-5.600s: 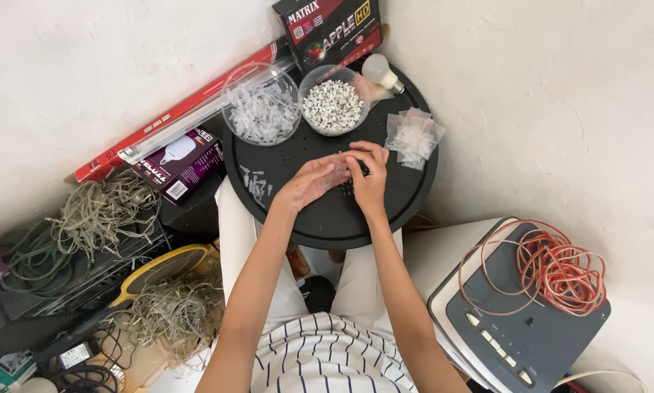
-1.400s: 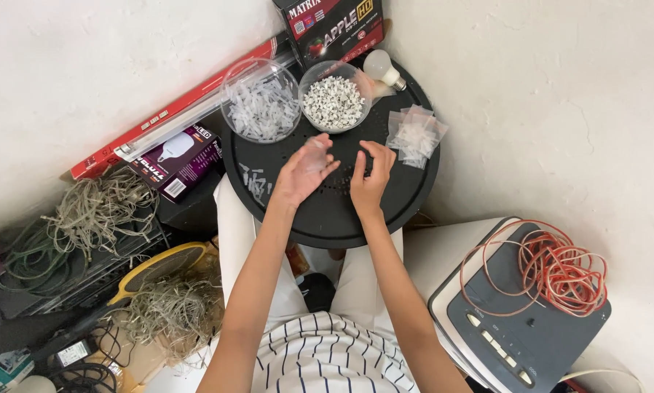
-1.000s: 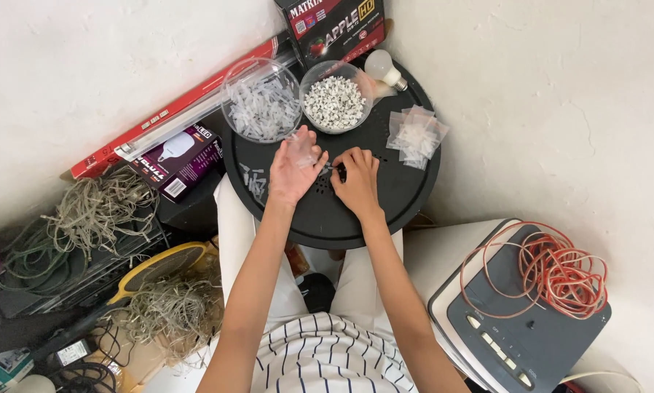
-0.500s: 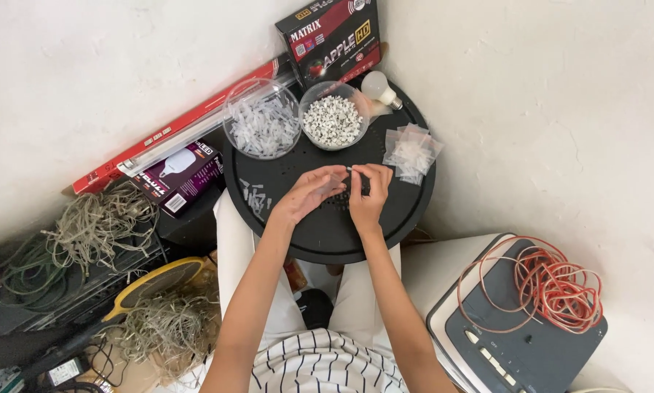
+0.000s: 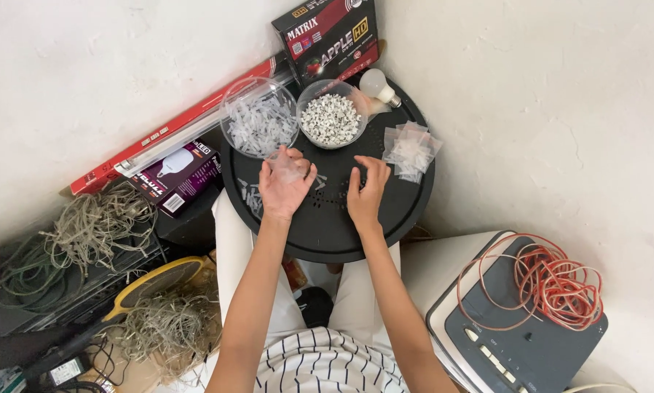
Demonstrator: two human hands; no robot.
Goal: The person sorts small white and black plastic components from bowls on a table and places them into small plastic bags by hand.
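A seated person in a striped top leans over a round black table (image 5: 327, 240) balanced at the knees, both bare hands working above its dark top. The left hand (image 5: 285, 191) is closed lightly around a small clear plastic pouch (image 5: 289, 166), pinched at the fingertips and held just above the table; the right hand (image 5: 365, 195) lies apart from it, fingers spread and empty, tips resting on the table beside a few loose clear pieces (image 5: 318, 180). Whether the pouch already holds anything cannot be told. Doing this well seems to call for keeping the pouch mouth open and steady with the left hand while the right brings small parts in cleanly, low over the table so nothing bounces off the rim. More clear pieces (image 5: 250, 198) lie scattered at the left edge. Beyond the hands stand two clear bowls, one of transparent plastic pieces (image 5: 260, 125), one of small white clips (image 5: 331, 118), with a pile of filled pouches (image 5: 410, 149) to the right and a white light bulb (image 5: 378, 86) behind. A grey machine draped with orange wire (image 5: 556, 280) sits near the right knee; tangled cords (image 5: 101, 229) crowd the floor at left.
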